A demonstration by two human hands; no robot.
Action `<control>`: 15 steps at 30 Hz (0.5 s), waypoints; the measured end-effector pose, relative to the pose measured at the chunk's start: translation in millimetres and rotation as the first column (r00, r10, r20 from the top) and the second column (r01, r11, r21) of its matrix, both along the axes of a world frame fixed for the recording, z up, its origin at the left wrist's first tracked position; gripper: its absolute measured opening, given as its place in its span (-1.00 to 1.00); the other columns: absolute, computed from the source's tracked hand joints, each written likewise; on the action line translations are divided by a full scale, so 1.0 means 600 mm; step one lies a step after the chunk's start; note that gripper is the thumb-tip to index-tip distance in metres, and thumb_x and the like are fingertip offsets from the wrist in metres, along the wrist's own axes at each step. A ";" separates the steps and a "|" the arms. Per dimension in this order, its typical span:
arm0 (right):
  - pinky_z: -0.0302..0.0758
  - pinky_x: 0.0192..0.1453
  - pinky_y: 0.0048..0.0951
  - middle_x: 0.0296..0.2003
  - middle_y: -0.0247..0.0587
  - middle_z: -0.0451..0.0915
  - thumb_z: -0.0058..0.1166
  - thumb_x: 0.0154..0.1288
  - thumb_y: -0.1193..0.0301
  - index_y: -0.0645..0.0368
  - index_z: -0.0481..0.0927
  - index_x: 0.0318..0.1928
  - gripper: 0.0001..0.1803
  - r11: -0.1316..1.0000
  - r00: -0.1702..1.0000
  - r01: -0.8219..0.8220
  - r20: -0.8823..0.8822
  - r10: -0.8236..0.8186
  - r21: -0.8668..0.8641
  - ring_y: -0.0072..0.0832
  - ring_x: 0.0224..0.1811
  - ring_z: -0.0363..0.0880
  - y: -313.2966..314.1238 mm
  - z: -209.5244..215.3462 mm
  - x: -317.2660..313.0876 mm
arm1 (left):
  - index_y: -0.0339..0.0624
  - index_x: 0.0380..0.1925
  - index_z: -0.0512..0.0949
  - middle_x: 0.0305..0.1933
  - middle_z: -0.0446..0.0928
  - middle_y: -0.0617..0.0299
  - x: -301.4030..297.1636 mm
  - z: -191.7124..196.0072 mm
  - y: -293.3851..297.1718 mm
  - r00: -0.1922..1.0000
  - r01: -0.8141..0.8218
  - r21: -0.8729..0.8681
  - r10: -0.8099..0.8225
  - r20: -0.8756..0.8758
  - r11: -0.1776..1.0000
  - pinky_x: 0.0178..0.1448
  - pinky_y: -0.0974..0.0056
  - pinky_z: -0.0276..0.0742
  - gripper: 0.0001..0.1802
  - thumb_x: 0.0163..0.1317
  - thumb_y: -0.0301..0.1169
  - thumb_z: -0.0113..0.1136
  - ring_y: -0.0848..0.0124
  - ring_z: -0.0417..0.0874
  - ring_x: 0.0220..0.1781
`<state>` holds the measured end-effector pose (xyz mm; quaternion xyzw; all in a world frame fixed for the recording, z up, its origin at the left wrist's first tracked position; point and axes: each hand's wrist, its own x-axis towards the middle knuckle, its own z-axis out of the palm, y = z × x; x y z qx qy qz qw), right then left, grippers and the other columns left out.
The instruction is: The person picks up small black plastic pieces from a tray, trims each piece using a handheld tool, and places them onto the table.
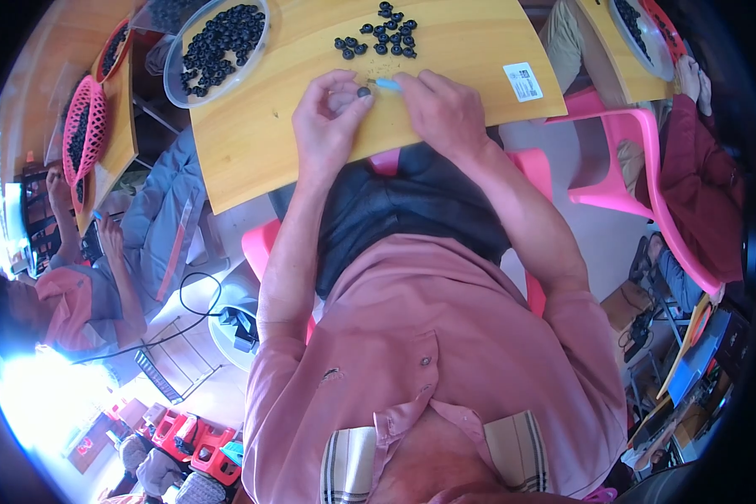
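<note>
My left hand (328,122) is raised just above the wooden table (277,134), pinching a small black round part (363,91) between thumb and fingertips. Opposite it, my right hand (447,116) is closed around a slim tool with a light blue handle (387,84). The tool's thin tip points left toward the black part; whether they touch I cannot tell. Small crumbs lie on the wood just beyond the tip. Past my hands, a loose group of similar black parts (381,39) is spread on the tabletop.
A clear round tub (173,74) full of black parts stands at the table's far left. A white printed label (523,82) is stuck near the right edge. Co-workers sit at tables on both sides, near a pink basket (95,126) and a pink chair (617,197).
</note>
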<state>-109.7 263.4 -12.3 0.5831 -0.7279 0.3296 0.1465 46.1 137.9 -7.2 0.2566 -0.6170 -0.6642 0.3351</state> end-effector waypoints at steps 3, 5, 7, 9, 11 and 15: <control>0.61 -0.37 -0.18 -0.43 -0.24 0.59 0.26 0.34 0.46 0.06 0.76 -0.03 -0.79 1.000 0.999 -0.004 0.033 0.004 0.005 -0.18 -0.41 0.69 0.000 0.001 0.002 | -0.33 0.07 0.65 -0.03 0.63 0.22 0.002 0.001 -0.001 0.999 -0.018 -0.029 0.020 0.050 0.999 0.05 0.45 0.62 -0.66 0.30 -0.67 0.44 0.55 0.69 -0.08; 0.61 -0.37 -0.18 -0.42 -0.24 0.60 0.26 0.34 0.47 0.07 0.76 -0.03 -0.79 1.000 0.999 -0.007 0.037 0.007 0.001 -0.17 -0.41 0.69 0.001 0.003 0.002 | -0.34 0.00 0.69 -0.04 0.64 0.23 0.002 0.003 0.001 0.999 -0.025 -0.088 0.029 0.040 0.996 0.06 0.44 0.61 -0.72 0.30 -0.65 0.45 0.55 0.68 -0.08; 0.63 -0.40 -0.24 -0.45 -0.29 0.56 0.25 0.30 0.47 0.10 0.72 -0.08 -0.81 1.000 1.000 -0.019 -0.004 0.019 -0.018 -0.31 -0.41 0.71 0.000 0.004 0.000 | -0.34 -0.06 0.72 -0.04 0.64 0.25 0.003 0.005 -0.002 0.999 -0.032 -0.153 0.037 0.030 0.988 0.07 0.43 0.61 -0.79 0.31 -0.63 0.45 0.55 0.68 -0.08; 0.63 -0.40 -0.23 -0.46 -0.29 0.55 0.25 0.30 0.47 0.10 0.72 -0.10 -0.83 0.999 1.000 -0.017 0.011 0.017 -0.034 -0.30 -0.41 0.70 0.002 0.006 0.000 | -0.33 -0.13 0.74 -0.08 0.66 0.26 0.007 0.008 -0.007 0.994 -0.072 -0.226 0.087 0.059 0.971 0.07 0.42 0.60 -0.86 0.33 -0.61 0.44 0.55 0.67 -0.09; 0.62 -0.40 -0.22 -0.47 -0.29 0.55 0.25 0.31 0.47 0.10 0.72 -0.11 -0.85 0.999 1.000 -0.013 0.026 0.015 -0.051 -0.29 -0.41 0.70 0.002 0.008 -0.001 | -0.32 -0.12 0.74 -0.09 0.67 0.27 0.023 0.005 -0.040 0.988 -0.112 -0.275 0.136 0.070 0.955 0.07 0.43 0.60 -0.86 0.34 -0.61 0.43 0.55 0.67 -0.08; 0.61 -0.41 -0.20 -0.47 -0.26 0.55 0.25 0.33 0.47 0.12 0.71 -0.14 -0.89 0.998 0.997 -0.023 0.075 0.027 -0.054 -0.26 -0.41 0.70 0.009 0.009 -0.004 | -0.29 -0.06 0.73 -0.13 0.71 0.28 0.046 0.050 -0.123 0.952 -0.294 -0.354 0.306 -0.025 0.888 0.07 0.42 0.61 -0.82 0.36 -0.60 0.42 0.55 0.70 -0.09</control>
